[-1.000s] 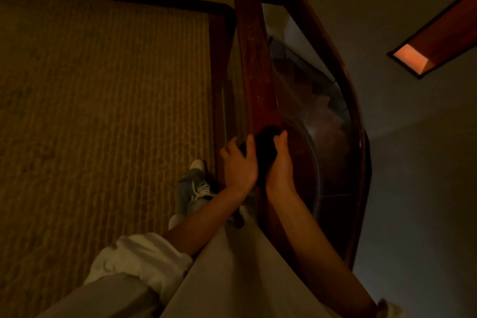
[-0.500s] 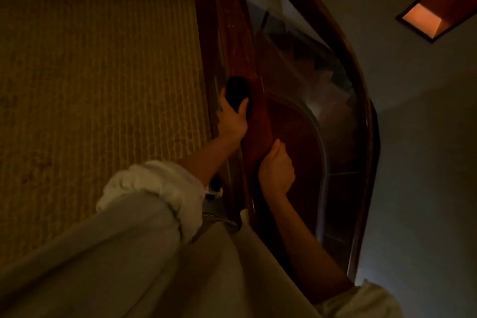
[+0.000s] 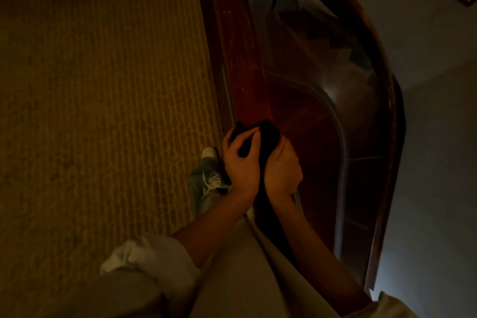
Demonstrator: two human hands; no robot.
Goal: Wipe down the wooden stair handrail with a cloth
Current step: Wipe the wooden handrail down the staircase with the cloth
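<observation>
The dark red wooden handrail (image 3: 240,59) runs from the top of the view down toward my body. A dark cloth (image 3: 265,134) lies bunched on the rail. My left hand (image 3: 241,160) grips the cloth from the rail's left side, its fingers curled over it. Beside it, my right hand (image 3: 282,168) wraps round the rail's right side, its fingertips against the cloth. The light is dim and the cloth's edges are hard to tell.
A ribbed beige carpet (image 3: 103,85) covers the landing on the left. My shoe (image 3: 210,175) stands by the rail's base. Right of the rail a curved glass panel (image 3: 322,80) guards the stairwell, with a second wooden rail (image 3: 387,111) beyond it.
My left hand slid the cloth up the rail, then drew it back down. It now sits beside my right hand, which has come against the cloth again.
</observation>
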